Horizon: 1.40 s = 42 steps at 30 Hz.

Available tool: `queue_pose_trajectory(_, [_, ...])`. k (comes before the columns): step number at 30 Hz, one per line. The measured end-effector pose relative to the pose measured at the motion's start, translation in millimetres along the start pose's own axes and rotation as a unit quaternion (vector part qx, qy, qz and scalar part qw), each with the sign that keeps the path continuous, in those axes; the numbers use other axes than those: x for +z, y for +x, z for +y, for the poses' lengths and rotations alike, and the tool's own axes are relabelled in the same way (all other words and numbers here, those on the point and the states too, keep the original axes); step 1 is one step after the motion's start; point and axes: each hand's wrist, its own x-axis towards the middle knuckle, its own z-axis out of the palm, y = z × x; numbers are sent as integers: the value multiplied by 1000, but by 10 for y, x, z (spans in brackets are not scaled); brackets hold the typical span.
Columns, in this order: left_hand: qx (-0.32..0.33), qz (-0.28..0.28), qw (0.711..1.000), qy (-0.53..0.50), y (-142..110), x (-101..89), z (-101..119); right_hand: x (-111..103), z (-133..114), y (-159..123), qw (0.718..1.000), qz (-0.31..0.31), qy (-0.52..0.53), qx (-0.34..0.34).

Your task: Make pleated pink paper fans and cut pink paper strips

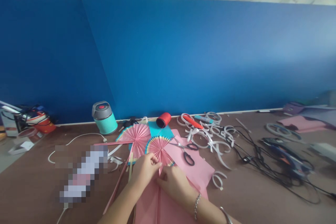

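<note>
Left hand (147, 168) and right hand (173, 182): fingers nearly closed, pinched at the lower edge of the pleated pink fan (158, 148), on pink paper atop the brown surface (244, 189). Scissors (189, 153) just right of fan. Red spool (165, 119) beyond it. Labels: none legible; elongated item at left pixelated.

Matt, crisply pleated paper fans (135, 135); smooth matt pink paper sheets (193, 168); smooth turquoise-bodied jar (106, 124) with a grey plastic-looking lid (102, 112); shiny metal chain bracelet (197, 205)
</note>
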Motion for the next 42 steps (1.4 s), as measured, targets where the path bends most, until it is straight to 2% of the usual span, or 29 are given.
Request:
queue_pose_trajectory(4, [-8,-5,1000,17,-22,-25,36,-220,7,41,1000,-1,23,-22])
queue_pose_trajectory(8, [0,-5,1000,18,-54,-65,77,-649,214,182,991,111,-76,22])
queue_pose_trajectory(11, [-1,1,1000,27,-57,-70,89,-857,417,265,984,115,-135,35])
queue_pose_trajectory(14, [-8,19,999,44,-32,-38,59,-886,517,296,977,102,-185,37])
queue_pose_trajectory(21, [-2,67,994,91,64,38,-94,-815,521,307,963,116,-232,75])
queue_pose_trajectory(28, [19,86,980,180,136,-101,-216,-913,655,374,974,133,-160,92])
queue_pose_trajectory(35, [28,128,971,201,111,-129,-202,-945,743,424,989,135,-60,31])
queue_pose_trajectory(38, [77,156,970,170,83,-47,-157,-939,772,435,984,166,-53,20])
queue_pose_trajectory(40, [164,154,964,144,50,41,-118,-937,797,443,979,194,-59,24])
queue_pose_trajectory(42, [274,122,945,128,-4,146,-69,-926,818,448,975,210,-69,27])
